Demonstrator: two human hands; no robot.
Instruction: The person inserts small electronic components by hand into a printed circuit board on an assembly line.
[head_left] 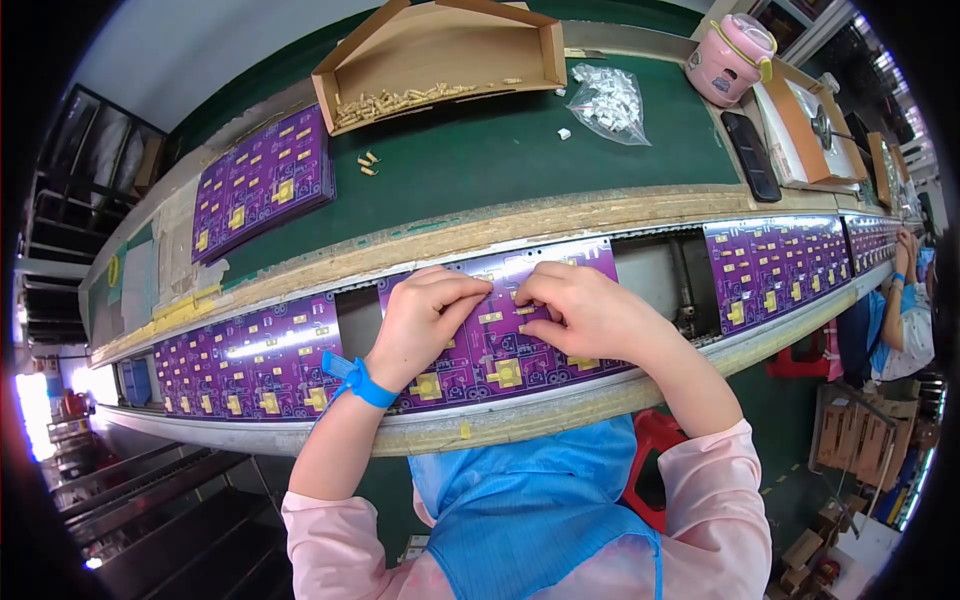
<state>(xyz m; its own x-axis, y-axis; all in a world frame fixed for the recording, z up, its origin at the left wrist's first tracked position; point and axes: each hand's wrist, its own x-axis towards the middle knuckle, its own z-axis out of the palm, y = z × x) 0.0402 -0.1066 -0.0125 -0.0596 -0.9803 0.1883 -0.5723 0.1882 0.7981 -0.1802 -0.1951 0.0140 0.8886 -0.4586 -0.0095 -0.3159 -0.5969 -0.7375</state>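
A purple circuit board (465,345) lies in front of me on the conveyor rail, carrying small gold parts and larger yellow square pieces along its near side. Over its left part is my left hand (425,315), thumb and forefinger pinched together; whatever they hold is too small to name. A blue wrist strap (358,380) with a clip circles that wrist. My right hand (580,310) bends over the right part of the board, its fingers curled near a small gold part (526,311). What sits inside those curled fingers is hidden.
Other purple boards lie on the rail left (250,360) and right (775,270). Beyond are a board stack (265,180), a cardboard box (440,60) of brass parts, a bag of white pieces (608,105), a phone (750,155) and a pink pot (730,60). A co-worker (905,310) sits far right.
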